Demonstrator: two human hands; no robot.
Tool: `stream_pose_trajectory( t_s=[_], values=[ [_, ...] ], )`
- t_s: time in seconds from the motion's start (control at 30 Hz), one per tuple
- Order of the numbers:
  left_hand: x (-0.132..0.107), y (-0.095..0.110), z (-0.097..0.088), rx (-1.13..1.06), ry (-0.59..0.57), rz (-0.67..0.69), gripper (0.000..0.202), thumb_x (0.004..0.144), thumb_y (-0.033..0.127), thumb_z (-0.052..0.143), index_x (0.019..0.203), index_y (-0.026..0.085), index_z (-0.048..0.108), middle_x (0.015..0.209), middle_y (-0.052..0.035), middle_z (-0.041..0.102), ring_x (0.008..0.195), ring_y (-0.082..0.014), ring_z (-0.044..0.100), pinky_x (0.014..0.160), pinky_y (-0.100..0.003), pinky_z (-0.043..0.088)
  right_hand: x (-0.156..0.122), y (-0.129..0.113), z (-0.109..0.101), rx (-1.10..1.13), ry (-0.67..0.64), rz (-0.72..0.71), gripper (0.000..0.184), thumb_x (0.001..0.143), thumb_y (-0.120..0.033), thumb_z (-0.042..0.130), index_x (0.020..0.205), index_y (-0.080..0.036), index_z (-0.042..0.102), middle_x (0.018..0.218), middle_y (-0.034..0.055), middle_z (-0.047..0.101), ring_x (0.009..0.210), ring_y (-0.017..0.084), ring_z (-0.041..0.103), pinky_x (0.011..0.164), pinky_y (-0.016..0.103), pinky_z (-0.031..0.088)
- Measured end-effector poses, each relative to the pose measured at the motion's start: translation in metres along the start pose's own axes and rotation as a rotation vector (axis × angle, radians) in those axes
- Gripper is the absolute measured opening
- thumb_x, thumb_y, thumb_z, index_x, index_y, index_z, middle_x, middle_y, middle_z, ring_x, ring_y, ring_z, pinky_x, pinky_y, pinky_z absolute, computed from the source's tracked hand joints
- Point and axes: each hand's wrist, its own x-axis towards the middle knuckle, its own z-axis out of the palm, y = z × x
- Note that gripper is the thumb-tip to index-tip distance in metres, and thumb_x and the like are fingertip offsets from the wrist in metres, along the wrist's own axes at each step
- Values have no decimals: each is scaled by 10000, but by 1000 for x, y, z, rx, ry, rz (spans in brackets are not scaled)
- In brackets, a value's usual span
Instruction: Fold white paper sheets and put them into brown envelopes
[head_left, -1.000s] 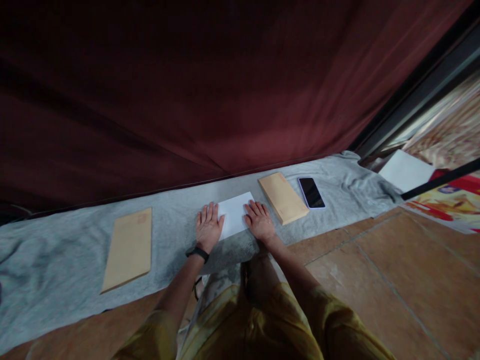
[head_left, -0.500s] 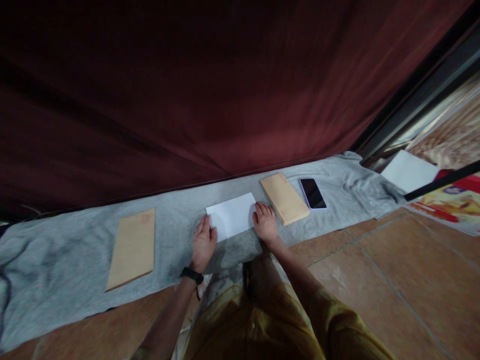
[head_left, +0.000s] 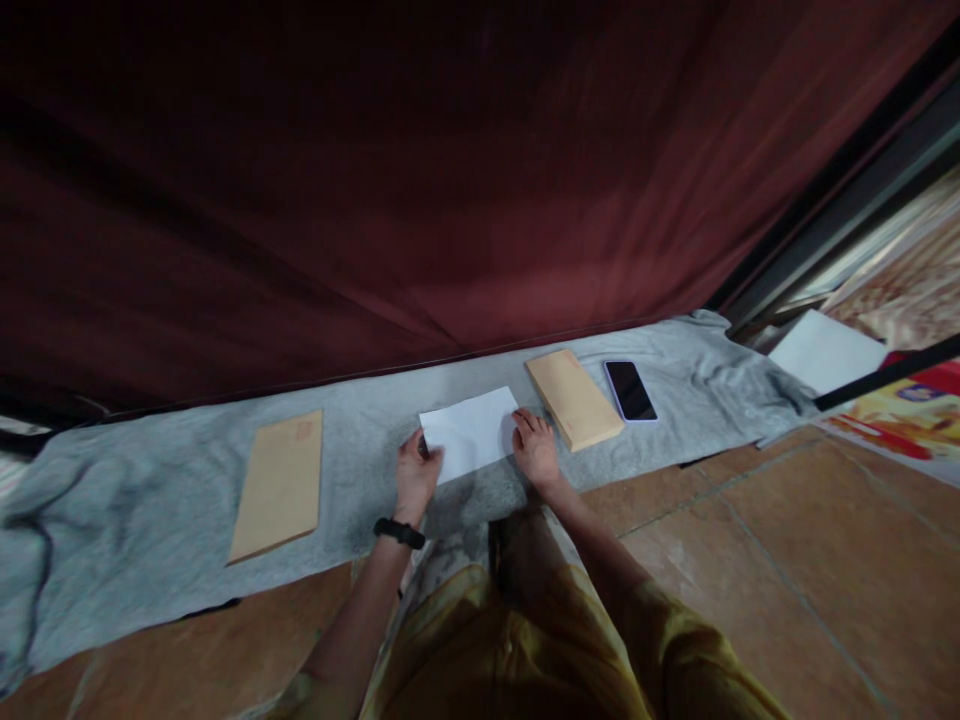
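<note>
A folded white sheet of paper (head_left: 471, 432) lies on the grey cloth in front of me. My left hand (head_left: 418, 470) grips its left edge, the thumb on top and the fingertips partly hidden at the edge. At the opposite edge, my right hand (head_left: 535, 450) holds the paper between thumb and bent fingers. Just right of that hand is a stack of brown envelopes (head_left: 574, 398). Farther left, apart from both hands, lies another brown envelope (head_left: 279, 490) with a small red print near its top.
A phone (head_left: 630, 390) with a dark screen lies right of the envelope stack. The grey cloth (head_left: 150, 500) covers a long narrow surface along a dark red curtain (head_left: 480, 200). Tiled floor (head_left: 750, 540) shows in front. A white box (head_left: 827, 350) stands at the right.
My left hand has closed in on the paper's left edge, its thumb now over the sheet. My right hand stays at the right edge. The view has shifted slightly.
</note>
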Motion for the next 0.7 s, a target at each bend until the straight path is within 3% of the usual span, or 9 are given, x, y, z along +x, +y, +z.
stream_pose_trajectory(
  t_s=[0.1,0.23,0.33,0.53,0.7],
  values=[
    [1,4,3,-134,3,-124,577,827,105,594,1396,116,500,904,-65,755,704,-165,720,650,-264,587,-2,-1,-1,11,11,-7,394,972,-156,448,1336,-185,597,1411,102,588,1216,258,540,1006,400,418],
    [4,5,-3,-214,-13,-179,625,795,41,566,1411,123,492,861,-36,750,683,-145,711,626,-227,570,-7,-1,-1,53,33,-26,398,954,-129,463,1318,-185,611,1389,104,605,1181,266,558,989,411,432],
    [11,1,-13,-205,-7,-182,599,781,38,569,1369,153,550,919,-38,743,742,-149,708,702,-247,579,-13,-2,-2,83,45,-59,400,945,-119,470,1310,-190,620,1364,105,622,1168,274,566,991,422,435],
    [19,-2,-27,-101,-4,-143,491,777,54,571,1248,154,665,1030,-87,714,899,-210,690,937,-382,550,-20,-11,-6,119,25,-162,415,936,-101,476,1318,-173,620,1397,114,603,1250,286,523,1032,451,426],
    [10,9,-29,20,-41,-55,482,828,51,518,1274,163,663,1228,-131,662,996,-231,689,1009,-375,516,-18,-28,-4,207,-32,-316,409,943,-120,490,1317,-202,634,1444,75,579,1354,257,467,1104,442,404]
  ],
)
